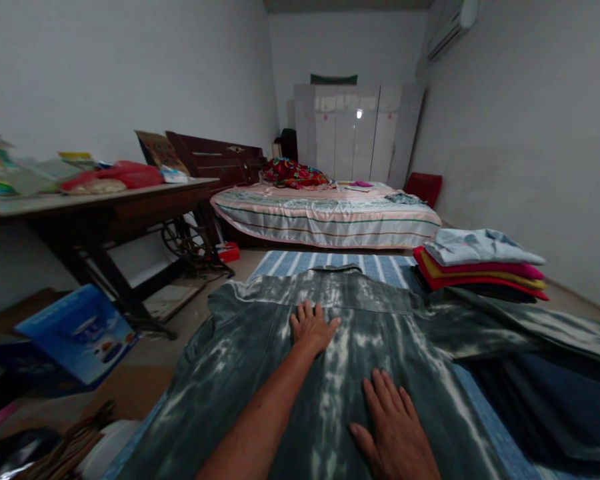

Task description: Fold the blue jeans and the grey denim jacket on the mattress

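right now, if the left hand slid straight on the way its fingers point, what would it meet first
Probably the shirt's collar: the left hand lies flat on the shirt, fingers towards it. Depth is unclear.

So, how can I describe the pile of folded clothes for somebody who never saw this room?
Look at the bed with the striped cover at the far end. Just before its right corner lies the pile of folded clothes. It is the only neat stack, pale blue over pink, yellow and red, unlike the grey-green shirt spread flat beside it.
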Action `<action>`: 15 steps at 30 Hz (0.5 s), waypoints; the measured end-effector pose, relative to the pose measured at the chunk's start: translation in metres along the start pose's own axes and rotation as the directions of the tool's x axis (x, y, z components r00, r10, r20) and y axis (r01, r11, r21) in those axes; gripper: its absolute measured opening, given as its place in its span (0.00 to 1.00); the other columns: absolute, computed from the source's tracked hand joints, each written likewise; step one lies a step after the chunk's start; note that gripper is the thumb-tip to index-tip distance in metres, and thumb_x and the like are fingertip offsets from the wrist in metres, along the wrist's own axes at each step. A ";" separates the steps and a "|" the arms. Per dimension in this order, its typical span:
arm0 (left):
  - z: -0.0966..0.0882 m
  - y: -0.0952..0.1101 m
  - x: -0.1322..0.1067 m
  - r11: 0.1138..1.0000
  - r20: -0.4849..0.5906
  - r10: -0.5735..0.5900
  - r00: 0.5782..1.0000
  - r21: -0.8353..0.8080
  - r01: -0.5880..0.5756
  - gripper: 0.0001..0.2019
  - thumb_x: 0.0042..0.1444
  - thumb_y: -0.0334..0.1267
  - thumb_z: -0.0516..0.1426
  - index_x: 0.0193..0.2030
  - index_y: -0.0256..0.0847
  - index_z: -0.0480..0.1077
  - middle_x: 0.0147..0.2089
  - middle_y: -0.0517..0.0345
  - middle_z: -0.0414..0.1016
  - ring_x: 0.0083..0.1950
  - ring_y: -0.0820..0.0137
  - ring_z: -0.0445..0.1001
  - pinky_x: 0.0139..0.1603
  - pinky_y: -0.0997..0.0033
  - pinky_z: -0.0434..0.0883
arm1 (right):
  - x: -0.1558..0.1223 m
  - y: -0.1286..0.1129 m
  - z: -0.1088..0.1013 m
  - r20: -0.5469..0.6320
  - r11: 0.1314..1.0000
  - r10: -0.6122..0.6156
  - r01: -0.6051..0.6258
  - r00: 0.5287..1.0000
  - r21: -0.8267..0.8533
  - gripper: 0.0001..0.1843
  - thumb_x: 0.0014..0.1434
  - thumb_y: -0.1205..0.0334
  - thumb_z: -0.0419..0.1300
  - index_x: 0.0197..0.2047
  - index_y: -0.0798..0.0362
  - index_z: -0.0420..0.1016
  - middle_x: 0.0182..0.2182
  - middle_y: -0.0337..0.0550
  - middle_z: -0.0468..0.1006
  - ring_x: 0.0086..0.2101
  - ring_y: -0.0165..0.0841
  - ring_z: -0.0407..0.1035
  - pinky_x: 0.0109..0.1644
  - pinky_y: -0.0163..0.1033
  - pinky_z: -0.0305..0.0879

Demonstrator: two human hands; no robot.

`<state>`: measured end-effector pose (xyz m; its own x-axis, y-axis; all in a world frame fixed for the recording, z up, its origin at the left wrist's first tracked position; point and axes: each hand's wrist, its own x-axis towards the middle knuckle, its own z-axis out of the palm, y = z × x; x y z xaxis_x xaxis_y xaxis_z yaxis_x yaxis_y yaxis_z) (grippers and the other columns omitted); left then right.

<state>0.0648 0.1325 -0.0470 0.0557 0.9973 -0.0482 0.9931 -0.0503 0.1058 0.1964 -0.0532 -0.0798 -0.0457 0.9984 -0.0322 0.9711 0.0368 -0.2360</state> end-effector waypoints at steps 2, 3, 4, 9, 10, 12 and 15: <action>-0.001 0.009 0.008 0.999 -0.060 0.033 0.998 -0.018 -0.034 0.37 0.59 0.61 0.40 0.68 0.38 0.51 0.73 0.42 0.39 0.72 0.52 0.38 0.66 0.46 0.44 | 0.001 0.002 0.004 0.002 1.000 -0.006 0.006 1.000 0.000 0.36 0.61 0.41 0.47 0.65 0.55 0.58 0.66 0.50 0.48 0.65 0.46 0.44 0.65 0.56 0.47; -0.001 0.014 0.013 0.998 -0.085 0.061 0.995 -0.026 -0.063 0.36 0.60 0.60 0.40 0.68 0.38 0.51 0.73 0.44 0.38 0.72 0.53 0.37 0.67 0.48 0.44 | 0.002 0.004 0.006 0.003 1.000 -0.009 0.009 1.000 -0.001 0.36 0.61 0.41 0.48 0.65 0.55 0.58 0.66 0.50 0.48 0.64 0.46 0.44 0.65 0.56 0.47; 0.000 0.019 0.018 0.995 -0.100 0.094 0.991 -0.032 -0.097 0.35 0.60 0.58 0.40 0.68 0.39 0.51 0.73 0.45 0.38 0.73 0.55 0.37 0.68 0.49 0.44 | 0.004 0.006 0.009 0.008 1.000 -0.014 0.014 1.000 -0.002 0.36 0.61 0.41 0.48 0.65 0.54 0.58 0.65 0.49 0.48 0.64 0.47 0.44 0.65 0.57 0.47; 0.010 0.034 0.036 0.971 -0.008 0.234 0.972 -0.042 -0.234 0.35 0.61 0.56 0.39 0.69 0.37 0.48 0.73 0.48 0.39 0.73 0.59 0.37 0.68 0.49 0.42 | 0.011 0.013 0.023 0.024 0.999 -0.042 0.042 0.999 -0.016 0.37 0.59 0.39 0.49 0.65 0.52 0.60 0.65 0.49 0.51 0.63 0.49 0.47 0.63 0.58 0.51; 0.013 0.035 0.037 0.970 0.025 0.241 0.970 -0.045 -0.239 0.35 0.61 0.57 0.39 0.70 0.37 0.47 0.73 0.48 0.40 0.73 0.59 0.38 0.68 0.48 0.42 | 0.012 0.013 0.026 -0.005 0.999 -0.033 0.033 0.999 -0.024 0.36 0.59 0.39 0.49 0.64 0.51 0.61 0.64 0.49 0.52 0.63 0.49 0.48 0.63 0.58 0.52; 0.016 0.035 0.039 0.972 0.061 0.235 0.970 -0.041 -0.233 0.36 0.61 0.58 0.39 0.70 0.37 0.46 0.72 0.48 0.43 0.72 0.58 0.39 0.68 0.47 0.41 | 0.012 0.010 0.031 -0.093 0.999 -0.003 -0.001 0.996 -0.039 0.35 0.58 0.39 0.51 0.62 0.50 0.64 0.64 0.48 0.55 0.63 0.49 0.50 0.63 0.57 0.52; 0.015 0.040 0.045 0.972 0.014 0.234 0.972 -0.009 -0.234 0.35 0.61 0.58 0.38 0.68 0.37 0.52 0.72 0.47 0.45 0.72 0.57 0.39 0.68 0.47 0.41 | 0.012 0.005 0.036 -0.187 0.998 0.032 -0.042 0.982 -0.047 0.35 0.56 0.37 0.52 0.59 0.49 0.68 0.62 0.48 0.59 0.61 0.49 0.54 0.62 0.57 0.52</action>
<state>0.1089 0.1743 -0.0598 0.2883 0.9569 -0.0356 0.9515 -0.2821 0.1229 0.1924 -0.0428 -0.1168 0.0302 0.9893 0.1427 0.9820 -0.0028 -0.1887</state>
